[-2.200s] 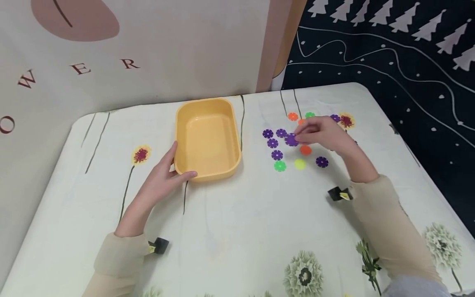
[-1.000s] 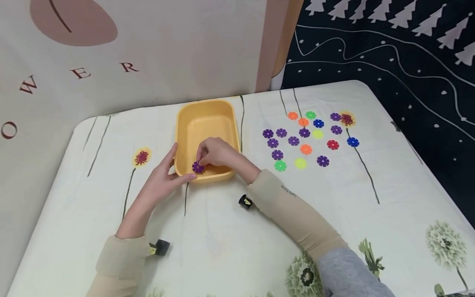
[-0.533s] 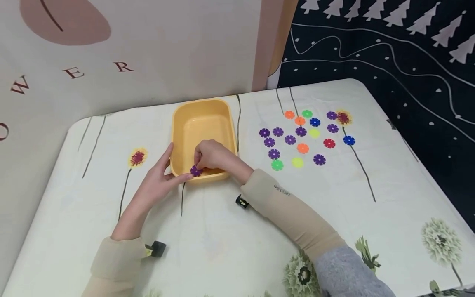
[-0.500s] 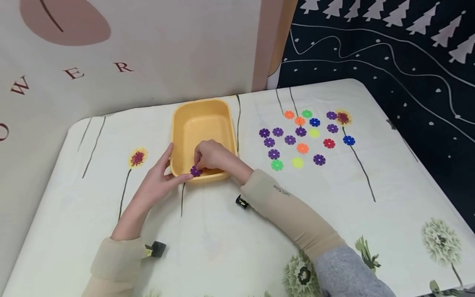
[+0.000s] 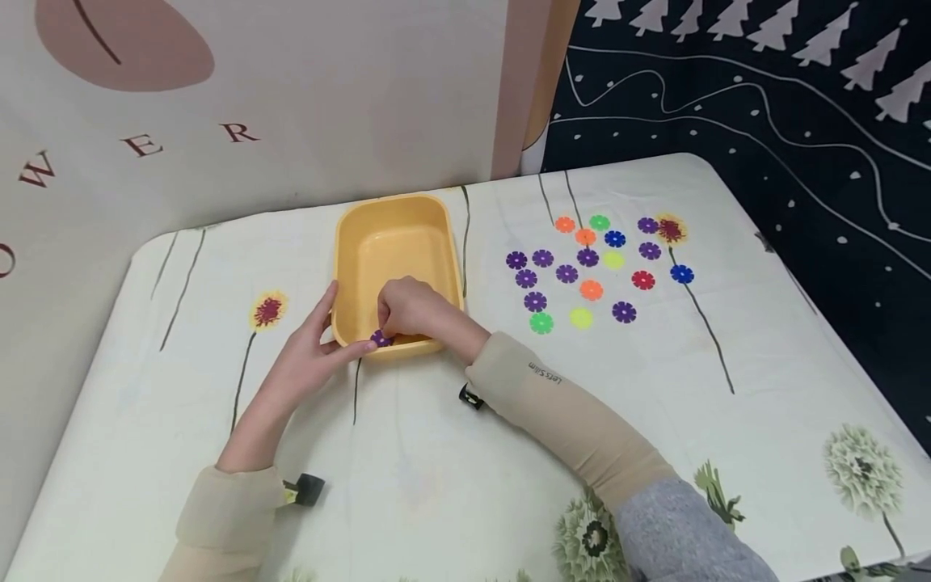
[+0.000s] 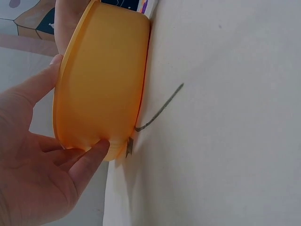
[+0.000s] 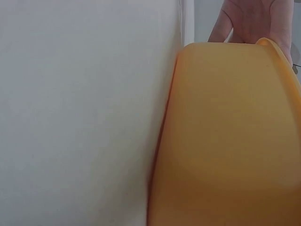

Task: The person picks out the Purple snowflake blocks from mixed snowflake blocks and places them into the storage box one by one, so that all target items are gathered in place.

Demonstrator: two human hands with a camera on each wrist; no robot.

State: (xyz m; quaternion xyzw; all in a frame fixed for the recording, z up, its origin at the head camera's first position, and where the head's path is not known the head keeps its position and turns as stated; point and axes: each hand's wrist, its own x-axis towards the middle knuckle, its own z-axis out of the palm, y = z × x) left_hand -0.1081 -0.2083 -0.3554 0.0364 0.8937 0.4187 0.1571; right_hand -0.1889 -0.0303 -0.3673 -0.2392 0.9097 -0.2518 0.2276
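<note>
A yellow plastic basin (image 5: 393,250) stands on the table. My left hand (image 5: 309,364) grips its near-left corner, the thumb over the rim. In the left wrist view the fingers (image 6: 91,162) press the outside of the wall. Inside the near end of the basin, my right hand (image 5: 414,307) pinches a purple snowflake disc (image 5: 380,339), low by the near wall and beside the left thumb. The fingers cover part of the disc. Only the basin's outer wall (image 7: 235,132) and part of the left hand (image 7: 256,19) show in the right wrist view; the right hand is hidden there.
Several snowflake discs lie flat to the right of the basin, among them a purple disc (image 5: 534,301), a green disc (image 5: 541,323), a red disc (image 5: 643,280) and a blue disc (image 5: 681,274). A flower-printed white cloth (image 5: 429,485) covers the table.
My right hand has carried the purple disc from the group on the right into the basin, then slightly lower toward its near wall. My left hand keeps its hold on the basin.
</note>
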